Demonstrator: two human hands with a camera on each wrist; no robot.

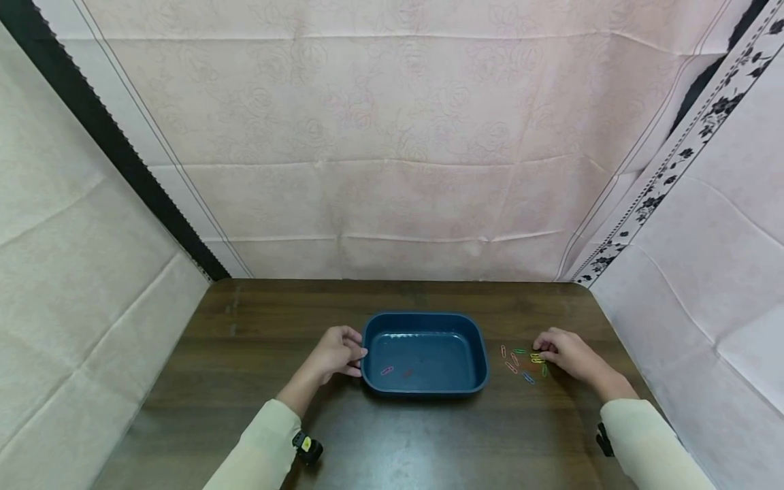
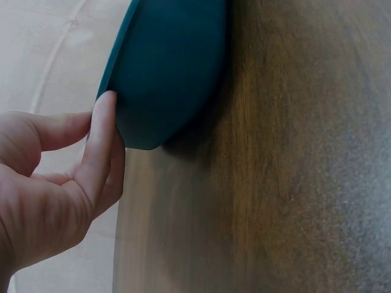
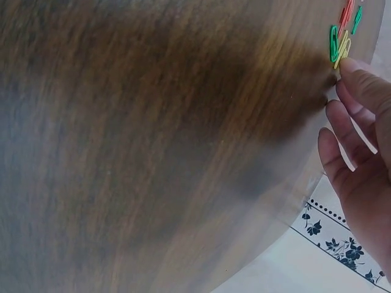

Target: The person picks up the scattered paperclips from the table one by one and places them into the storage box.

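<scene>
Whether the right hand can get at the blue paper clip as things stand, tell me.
Probably yes: the right hand is close by, at the yellow paper clips, and the blue paper clip lies uncovered on the table, with nothing seen blocking it.

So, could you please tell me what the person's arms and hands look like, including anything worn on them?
The left hand and right hand are ungloved. The arms wear pale cream fabric sleeves, left and right. A small black device with a yellow-green patch sits by the left cuff; another black device, partly hidden, shows at the right.
</scene>
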